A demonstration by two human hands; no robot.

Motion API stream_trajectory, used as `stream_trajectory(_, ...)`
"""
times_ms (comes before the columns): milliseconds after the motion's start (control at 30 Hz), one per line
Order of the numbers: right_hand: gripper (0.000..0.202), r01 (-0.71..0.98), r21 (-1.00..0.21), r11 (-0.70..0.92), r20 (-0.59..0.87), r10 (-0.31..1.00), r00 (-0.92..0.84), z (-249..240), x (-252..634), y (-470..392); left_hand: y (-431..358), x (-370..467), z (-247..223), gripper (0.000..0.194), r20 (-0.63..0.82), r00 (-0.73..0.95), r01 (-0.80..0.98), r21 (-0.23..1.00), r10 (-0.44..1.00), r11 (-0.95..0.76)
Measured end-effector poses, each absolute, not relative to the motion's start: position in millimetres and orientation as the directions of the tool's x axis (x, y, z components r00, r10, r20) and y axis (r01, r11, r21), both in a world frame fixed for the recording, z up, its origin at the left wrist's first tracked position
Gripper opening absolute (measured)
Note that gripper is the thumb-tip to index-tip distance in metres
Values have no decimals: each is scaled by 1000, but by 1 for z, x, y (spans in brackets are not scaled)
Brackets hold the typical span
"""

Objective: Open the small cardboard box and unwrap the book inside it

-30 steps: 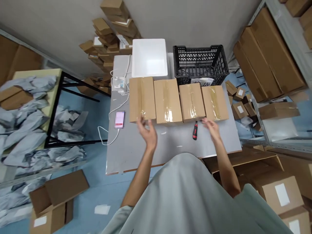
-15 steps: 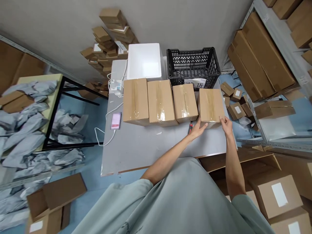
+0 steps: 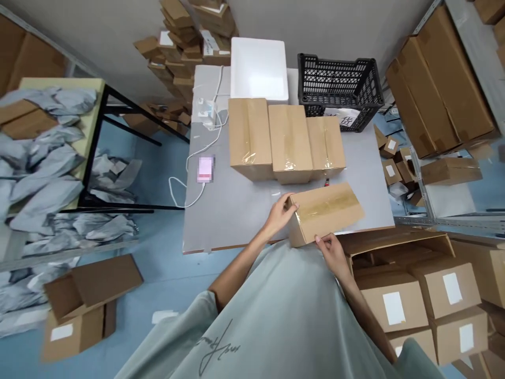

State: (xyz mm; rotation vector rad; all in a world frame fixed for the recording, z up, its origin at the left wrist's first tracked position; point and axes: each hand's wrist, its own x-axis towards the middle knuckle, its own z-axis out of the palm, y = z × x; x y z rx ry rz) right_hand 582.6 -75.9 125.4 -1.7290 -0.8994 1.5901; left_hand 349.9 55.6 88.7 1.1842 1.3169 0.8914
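A taped cardboard box point(image 3: 325, 210) lies at the table's front edge, turned at an angle and close to my body. My left hand point(image 3: 282, 212) grips its left end, thumb on the top edge. At the near edge, my right hand point(image 3: 330, 250) pinches the box between thumb and fingers. Behind it, three more taped boxes stand in a row: a left box point(image 3: 249, 134), a middle box point(image 3: 291, 139) and a smaller right box point(image 3: 325, 145). The tip of a red and black tool point(image 3: 326, 182) shows between that row and the held box.
At the table's back are a white foam bin point(image 3: 258, 68) and a black plastic crate point(image 3: 337, 79). A pink-screened device point(image 3: 205, 169) with a white cable lies left on the grey table point(image 3: 229, 216). A large open carton point(image 3: 398, 245) holding labelled boxes stands at the right.
The rightmost box has left the row, drawn toward my body and leftward, and turned. Both hands moved with it. The camera view has shifted too.
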Motion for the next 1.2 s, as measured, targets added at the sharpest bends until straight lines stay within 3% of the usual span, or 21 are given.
stream_trajectory(233,63,210,-842,-497,-534,822,-199,71,443,-71,42,201,44,46,-306,-87,42,950,948,310)
stream_trajectory(400,50,291,-887,-359,-448,824,-347,63,398,-66,47,147,0,45,-370,-211,-37,928,905,371)
stream_trajectory(467,44,313,-920,-236,-319,915,-249,71,416,-53,34,134,-17,49,-396,-238,-101,918,887,384)
stream_trajectory(533,44,372,-914,-162,-154,987,51,75,453,-36,10,126,-30,49,-441,-261,-157,897,859,413)
stream_trajectory(600,48,426,-881,-205,-53,938,342,69,495,-18,-22,124,-40,49,-500,-264,-176,866,825,469)
stream_trajectory(700,53,319,-854,-412,-253,863,438,43,540,0,-65,136,-51,65,-573,-211,-158,820,792,550)
stream_trajectory(800,67,204,-829,-520,-455,841,294,13,547,5,-86,161,-58,95,-592,-139,-148,805,794,574)
stream_trajectory(900,64,207,-830,-519,-493,854,163,-3,537,4,-86,184,-61,109,-579,-96,-141,813,810,564)
stream_trajectory(1067,54,245,-841,-483,-472,875,105,0,535,-7,-79,191,-48,94,-543,-151,-127,839,826,528)
stream_trajectory(1200,61,258,-894,-366,-371,928,34,16,545,-25,-82,173,-31,69,-477,-231,-112,879,848,464)
